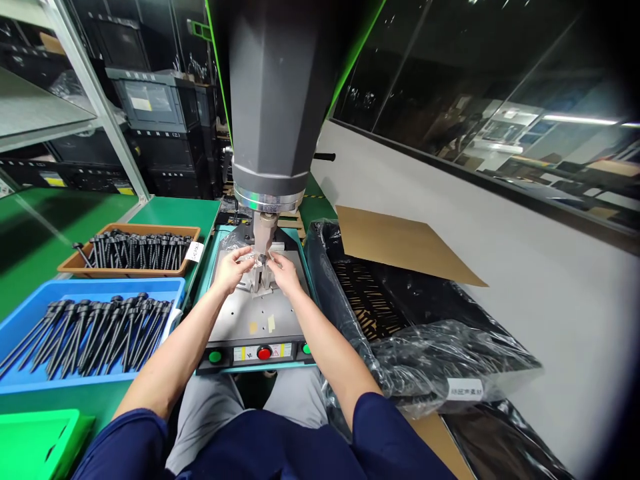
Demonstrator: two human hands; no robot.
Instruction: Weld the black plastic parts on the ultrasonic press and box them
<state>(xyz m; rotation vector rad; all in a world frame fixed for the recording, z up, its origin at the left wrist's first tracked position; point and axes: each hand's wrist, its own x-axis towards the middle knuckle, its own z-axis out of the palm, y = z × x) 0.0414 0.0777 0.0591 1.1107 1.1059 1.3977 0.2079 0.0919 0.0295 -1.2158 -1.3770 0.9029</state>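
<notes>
Both my hands meet at a pale metal fixture (261, 280), directly beneath the metal tip (265, 230) of a large grey press-like machine (270, 107). A small black part (262, 259) sits at the top of the fixture, between my fingertips. From the left, my left hand (231, 269) reaches in with thumb and fingers bent towards that part. My right hand (284, 271) comes from the other side, its fingers curled close to the part. What each set of fingertips grips is too small to make out. The fixture stands on a grey metal plate (240, 320).
At left, an orange tray (135, 272) and a blue tray (125, 285) hold several long black stemmed parts. A green tray (40, 427) lies nearer. Red (264, 353) and green (215, 357) buttons line the machine base. At right, a plastic-lined box (325, 267) holds dark parts beneath cardboard (405, 243).
</notes>
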